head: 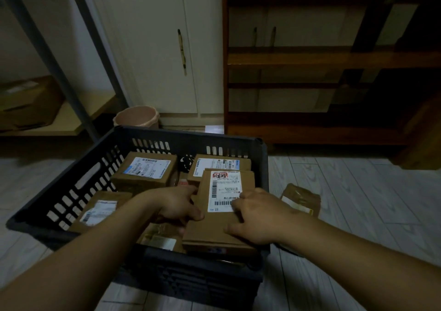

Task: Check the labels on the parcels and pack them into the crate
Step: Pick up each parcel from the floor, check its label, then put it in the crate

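Note:
A dark slotted plastic crate [71, 191] stands on the floor in front of me with several cardboard parcels inside. Both hands hold a flat brown parcel [210, 232] with a white barcode label, lying label-up in the crate's right half. My left hand [176, 205] grips its left edge. My right hand [257, 217] lies on its top and right side, fingers over the label's corner. Other labelled parcels sit at the back left [145, 171], back right [219, 165] and front left [97, 210] of the crate.
One more brown parcel [301, 199] lies on the pale plank floor just right of the crate. A pink bin [137, 117] stands behind the crate by white cupboard doors. Dark wooden shelving [310, 60] is at the right, a low shelf with a cardboard box [28, 100] at the left.

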Tool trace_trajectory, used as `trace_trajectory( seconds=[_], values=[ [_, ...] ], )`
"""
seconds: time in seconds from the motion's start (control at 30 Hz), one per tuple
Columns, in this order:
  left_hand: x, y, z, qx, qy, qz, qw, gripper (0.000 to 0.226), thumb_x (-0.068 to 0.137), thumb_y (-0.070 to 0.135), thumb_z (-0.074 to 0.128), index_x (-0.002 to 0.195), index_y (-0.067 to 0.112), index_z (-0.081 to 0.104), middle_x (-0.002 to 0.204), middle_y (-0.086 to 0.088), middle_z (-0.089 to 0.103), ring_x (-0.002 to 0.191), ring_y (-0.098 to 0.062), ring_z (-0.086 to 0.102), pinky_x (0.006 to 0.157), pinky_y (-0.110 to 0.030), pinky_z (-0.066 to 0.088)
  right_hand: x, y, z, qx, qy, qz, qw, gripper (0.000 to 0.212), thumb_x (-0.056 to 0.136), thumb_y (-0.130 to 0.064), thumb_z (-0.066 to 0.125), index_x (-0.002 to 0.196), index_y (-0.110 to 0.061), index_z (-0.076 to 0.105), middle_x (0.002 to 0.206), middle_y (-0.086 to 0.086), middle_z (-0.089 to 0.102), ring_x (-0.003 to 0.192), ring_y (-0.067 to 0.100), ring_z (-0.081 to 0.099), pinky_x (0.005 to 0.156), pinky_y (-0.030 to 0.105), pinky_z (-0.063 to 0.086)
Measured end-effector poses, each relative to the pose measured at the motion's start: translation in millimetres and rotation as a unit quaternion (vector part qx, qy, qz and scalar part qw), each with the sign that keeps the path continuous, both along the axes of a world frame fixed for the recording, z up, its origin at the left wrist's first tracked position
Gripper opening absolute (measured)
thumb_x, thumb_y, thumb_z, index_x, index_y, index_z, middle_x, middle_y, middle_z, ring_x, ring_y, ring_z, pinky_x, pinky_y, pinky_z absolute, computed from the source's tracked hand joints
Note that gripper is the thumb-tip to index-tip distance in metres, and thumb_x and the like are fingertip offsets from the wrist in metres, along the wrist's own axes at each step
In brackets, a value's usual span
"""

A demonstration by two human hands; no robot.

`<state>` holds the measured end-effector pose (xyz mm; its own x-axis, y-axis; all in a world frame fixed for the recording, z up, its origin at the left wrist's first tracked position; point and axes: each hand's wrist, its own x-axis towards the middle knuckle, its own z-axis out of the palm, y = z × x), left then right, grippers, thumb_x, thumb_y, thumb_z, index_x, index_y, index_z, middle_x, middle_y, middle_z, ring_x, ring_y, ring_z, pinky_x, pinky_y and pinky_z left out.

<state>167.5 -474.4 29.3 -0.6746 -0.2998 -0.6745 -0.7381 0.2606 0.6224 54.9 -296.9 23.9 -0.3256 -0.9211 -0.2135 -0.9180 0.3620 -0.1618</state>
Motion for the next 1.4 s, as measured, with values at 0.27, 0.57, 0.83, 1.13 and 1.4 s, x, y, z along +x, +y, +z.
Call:
trace_trajectory(
  seconds=[0.27,0.57,0.83,1.13,1.4],
  values=[
    [-2.0,-6.6,-1.5,0.031,-0.006,-0.021,0.999,0.036,0.087,0.007,0.060,0.104,0.035,0.044,0.096,0.000,0.066,0.080,-0.017,0.070,0.060,-0.025,0.055,8.0,-4.8,10.2,0.056,0.037,0.037,0.997,0.060,0.082,-0.069,0.040,0.119,-0.024,0.053,0.108,0.003,0.053,0.098,0.022,0.049,0.083,0.037,0.034],
    [10.2,-24.1,3.9,0.144,-0.004,-0.016,0.989,0.054,0.083,0.003,0.061,0.132,0.017,0.044,0.120,-0.016,0.064,0.113,-0.036,0.059,0.105,-0.052,0.037,-1.4,-7.4,29.5,0.066,-0.052,0.042,0.996,0.073,0.078,-0.080,0.031,0.128,-0.030,0.051,0.122,-0.002,0.054,0.103,0.016,0.051,0.082,0.035,0.045],
    [2.7,-12.0,-10.2,0.044,-0.030,-0.029,0.998,0.059,0.088,0.005,0.057,0.137,0.029,0.035,0.103,-0.006,0.065,0.084,-0.018,0.068,0.061,-0.027,0.054,-0.8,-14.2,10.4,0.143,0.001,0.068,0.987,0.088,0.072,-0.086,0.029,0.138,-0.028,0.039,0.128,0.002,0.048,0.120,0.024,0.043,0.103,0.044,0.027],
    [4.8,-7.3,-11.7,-0.058,-0.054,-0.060,0.995,0.092,0.086,0.010,0.065,0.146,0.040,0.001,0.103,-0.006,0.056,0.079,-0.020,0.064,0.055,-0.026,0.054,2.8,-18.9,-7.4,0.194,0.096,0.102,0.971,0.082,0.082,-0.078,0.029,0.149,-0.032,0.017,0.152,0.005,0.030,0.139,0.029,0.022,0.108,0.057,-0.010],
    [-11.2,5.0,-4.1,-0.315,-0.138,-0.331,0.878,0.112,0.071,0.054,0.072,0.147,0.037,-0.009,0.157,-0.002,-0.002,0.143,-0.033,0.005,0.113,-0.052,0.020,2.5,-17.9,-11.8,0.192,0.084,0.106,0.972,0.097,0.070,-0.087,0.034,0.149,-0.037,0.006,0.157,0.010,0.013,0.142,0.034,0.012,0.103,0.061,-0.018]
  ],
)
